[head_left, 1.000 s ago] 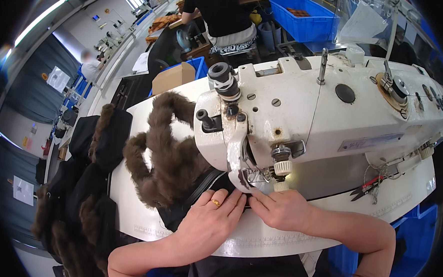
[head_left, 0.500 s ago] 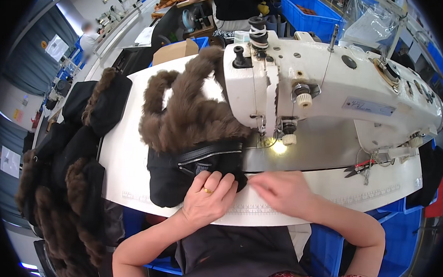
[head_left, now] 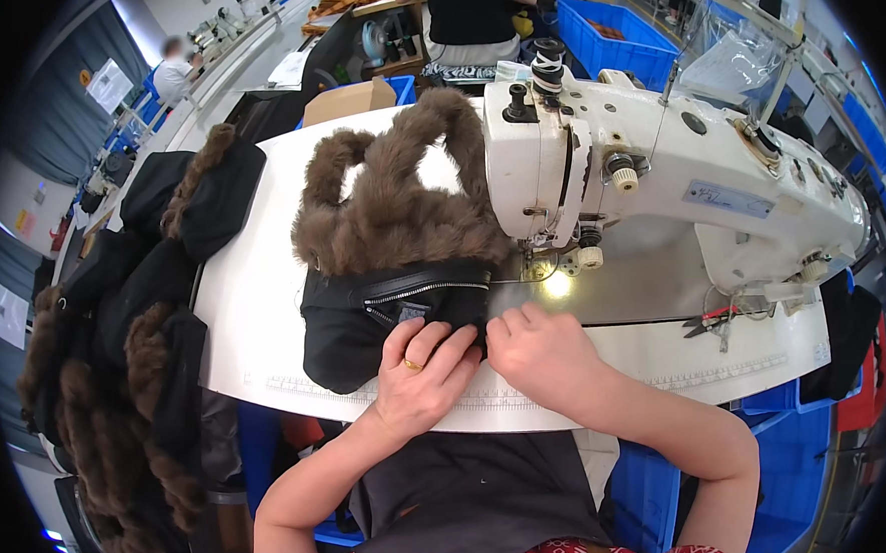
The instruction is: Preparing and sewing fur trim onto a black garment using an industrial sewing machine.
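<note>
A black fabric bag (head_left: 345, 321) with brown fur along its top and brown fur handles (head_left: 409, 165) lies on the machine table. A silver zipper (head_left: 427, 293) runs across its front above a small grey patch. My left hand (head_left: 426, 371), wearing a ring, grips the lower right part of the bag, fingers bent over the cloth. At the bag's right edge, my right hand (head_left: 544, 357) has its fingers curled in a pinch on the bag's side; the fingertips are partly hidden. Close above the fur's right end is the needle area of a white sewing machine (head_left: 670, 158).
Several more black bags with brown fur (head_left: 143, 261) hang in a heap at the left. Red-handled snips (head_left: 711, 319) lie right of the needle. A cardboard box (head_left: 350, 101) stands behind the table, and blue crates (head_left: 616, 40) are farther back, near a seated person (head_left: 474, 13).
My right hand has moved slightly left and up, and its fingers are more tightly curled against the bag's edge. My left hand stays on the bag. The whole view has shifted a little.
</note>
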Action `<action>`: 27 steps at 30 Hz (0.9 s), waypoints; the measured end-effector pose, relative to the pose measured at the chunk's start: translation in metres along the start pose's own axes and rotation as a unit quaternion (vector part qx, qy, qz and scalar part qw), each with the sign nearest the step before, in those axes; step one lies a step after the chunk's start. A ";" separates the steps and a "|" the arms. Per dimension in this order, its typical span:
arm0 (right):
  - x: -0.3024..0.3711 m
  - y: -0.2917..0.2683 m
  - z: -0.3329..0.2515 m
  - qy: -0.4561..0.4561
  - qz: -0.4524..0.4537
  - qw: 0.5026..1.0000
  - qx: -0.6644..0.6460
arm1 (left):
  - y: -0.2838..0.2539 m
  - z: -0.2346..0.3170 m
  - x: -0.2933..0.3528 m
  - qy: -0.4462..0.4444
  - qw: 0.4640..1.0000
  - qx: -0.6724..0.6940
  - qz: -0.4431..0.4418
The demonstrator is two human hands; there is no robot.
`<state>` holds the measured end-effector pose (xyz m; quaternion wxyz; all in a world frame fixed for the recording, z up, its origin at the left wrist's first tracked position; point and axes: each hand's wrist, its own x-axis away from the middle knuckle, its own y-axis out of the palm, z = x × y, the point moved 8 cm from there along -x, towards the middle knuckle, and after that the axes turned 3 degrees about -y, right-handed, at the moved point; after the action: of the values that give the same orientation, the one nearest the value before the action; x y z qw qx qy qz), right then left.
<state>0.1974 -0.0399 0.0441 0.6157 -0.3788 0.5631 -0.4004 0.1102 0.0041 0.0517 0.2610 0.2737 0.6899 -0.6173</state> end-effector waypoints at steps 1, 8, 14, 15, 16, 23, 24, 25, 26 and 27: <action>-0.004 0.001 -0.005 -0.014 -0.004 0.999 0.037 | -0.001 -0.001 0.001 -0.001 1.000 0.001 0.001; 0.004 0.012 0.019 -0.004 0.119 0.979 -0.164 | -0.002 -0.004 0.005 0.004 1.000 0.029 -0.007; 0.017 0.058 0.042 0.208 -0.006 0.783 -0.587 | -0.004 -0.005 0.009 -0.007 0.999 0.037 0.004; 0.017 0.056 0.042 0.208 -0.006 0.782 -0.587 | -0.006 -0.006 0.009 -0.010 0.999 0.037 0.006; 0.018 0.058 0.042 0.231 -0.021 0.733 -0.639 | -0.007 -0.006 0.009 -0.010 0.999 0.038 0.005; 0.018 0.063 0.039 0.262 -0.056 0.653 -0.708 | -0.011 -0.005 0.010 -0.020 0.999 0.030 0.035; 0.018 0.063 0.040 0.263 -0.055 0.652 -0.709 | -0.009 -0.006 0.010 -0.023 0.999 0.023 0.025; 0.017 0.063 0.040 0.265 -0.059 0.658 -0.702 | -0.008 -0.005 0.011 -0.022 0.999 0.024 0.024; 0.016 0.062 0.041 0.266 -0.062 0.664 -0.696 | -0.007 -0.005 0.010 -0.025 0.999 0.014 0.029; 0.015 0.061 0.041 0.267 -0.061 0.663 -0.697 | -0.007 -0.005 0.010 -0.028 0.999 0.004 0.034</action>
<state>0.2428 -0.0292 -0.0142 -0.0299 -0.6079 0.7934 -0.0120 0.0979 0.0088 0.0500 0.3000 0.2804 0.6702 -0.6182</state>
